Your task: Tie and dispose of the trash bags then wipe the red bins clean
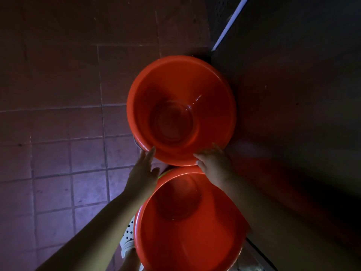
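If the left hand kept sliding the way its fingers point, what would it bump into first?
Probably the far red bin. The left hand has straight fingers pointing up along that bin's near rim, fingertips already at its edge, so it would meet the bin's outer wall. Depth is hard to judge in this dim view.

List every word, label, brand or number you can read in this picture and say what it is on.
None can be read.
Far red bin: plain inside, no label in view.
Near red bin: plain inside, no label in view.
Tiled floor and dark wall: no sign or writing shows; the light is dim.
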`<action>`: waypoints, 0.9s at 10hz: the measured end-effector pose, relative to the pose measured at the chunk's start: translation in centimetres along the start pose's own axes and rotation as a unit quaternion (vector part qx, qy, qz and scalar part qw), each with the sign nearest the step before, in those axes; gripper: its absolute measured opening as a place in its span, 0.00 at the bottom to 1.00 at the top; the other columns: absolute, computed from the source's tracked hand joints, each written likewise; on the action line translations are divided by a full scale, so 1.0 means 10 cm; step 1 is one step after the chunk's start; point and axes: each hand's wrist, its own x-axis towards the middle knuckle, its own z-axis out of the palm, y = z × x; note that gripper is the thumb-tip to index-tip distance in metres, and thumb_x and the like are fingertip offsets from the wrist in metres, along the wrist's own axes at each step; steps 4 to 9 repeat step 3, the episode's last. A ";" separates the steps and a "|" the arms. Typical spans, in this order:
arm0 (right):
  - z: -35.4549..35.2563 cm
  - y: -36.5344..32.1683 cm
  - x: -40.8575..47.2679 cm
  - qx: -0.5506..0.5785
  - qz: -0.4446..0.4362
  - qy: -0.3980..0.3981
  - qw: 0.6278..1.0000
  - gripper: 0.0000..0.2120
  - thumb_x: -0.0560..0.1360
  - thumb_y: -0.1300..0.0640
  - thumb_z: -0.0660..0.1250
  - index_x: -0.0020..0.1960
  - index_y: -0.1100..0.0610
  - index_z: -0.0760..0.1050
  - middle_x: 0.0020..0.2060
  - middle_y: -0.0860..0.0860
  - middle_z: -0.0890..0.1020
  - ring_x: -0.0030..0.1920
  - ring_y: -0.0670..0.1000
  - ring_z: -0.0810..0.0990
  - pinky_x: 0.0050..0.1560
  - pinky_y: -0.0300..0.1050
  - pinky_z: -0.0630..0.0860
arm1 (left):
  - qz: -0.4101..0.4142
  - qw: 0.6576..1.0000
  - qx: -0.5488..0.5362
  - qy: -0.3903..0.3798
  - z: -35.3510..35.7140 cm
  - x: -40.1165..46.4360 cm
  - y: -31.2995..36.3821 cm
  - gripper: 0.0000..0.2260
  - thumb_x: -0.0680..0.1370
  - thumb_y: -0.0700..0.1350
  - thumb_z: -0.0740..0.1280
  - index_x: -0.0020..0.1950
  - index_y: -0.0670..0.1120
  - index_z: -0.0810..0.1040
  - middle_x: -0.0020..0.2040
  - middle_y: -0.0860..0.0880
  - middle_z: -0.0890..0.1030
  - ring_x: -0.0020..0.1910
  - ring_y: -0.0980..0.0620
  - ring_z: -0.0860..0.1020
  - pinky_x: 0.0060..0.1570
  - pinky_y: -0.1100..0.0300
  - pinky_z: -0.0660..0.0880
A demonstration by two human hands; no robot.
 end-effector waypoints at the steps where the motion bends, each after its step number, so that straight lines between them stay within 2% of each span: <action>1: -0.01 0.02 -0.03 -0.007 -0.019 0.000 1.000 0.19 0.80 0.54 0.58 0.70 0.52 0.68 0.68 0.50 0.73 0.71 0.48 0.65 0.73 0.45 0.42 | -0.011 1.000 0.003 -0.019 0.01 0.00 -0.01 0.31 0.78 0.39 0.61 0.76 0.57 0.52 0.78 0.51 0.50 0.71 0.50 0.66 0.63 0.48 0.72; 2: -0.07 -0.03 -0.10 -0.002 -0.016 0.013 1.000 0.21 0.79 0.55 0.60 0.71 0.54 0.66 0.69 0.51 0.71 0.72 0.50 0.63 0.74 0.44 0.43 | -0.027 1.000 -0.005 -0.004 -0.01 -0.08 0.00 0.32 0.77 0.40 0.62 0.76 0.57 0.53 0.77 0.50 0.55 0.73 0.48 0.63 0.66 0.45 0.68; 3: -0.14 -0.09 -0.22 0.000 -0.009 0.026 1.000 0.22 0.79 0.56 0.61 0.72 0.54 0.64 0.70 0.51 0.69 0.72 0.50 0.63 0.73 0.43 0.48 | -0.042 0.998 0.004 0.041 -0.07 -0.23 0.10 0.30 0.76 0.40 0.63 0.75 0.55 0.58 0.73 0.46 0.66 0.68 0.46 0.69 0.62 0.47 0.72; 9: -0.14 -0.09 -0.22 0.000 -0.009 0.026 1.000 0.22 0.79 0.56 0.61 0.72 0.54 0.64 0.70 0.51 0.69 0.72 0.50 0.63 0.73 0.43 0.48 | -0.042 0.998 0.004 0.041 -0.07 -0.23 0.10 0.30 0.76 0.40 0.63 0.75 0.55 0.58 0.73 0.46 0.66 0.68 0.46 0.69 0.62 0.47 0.72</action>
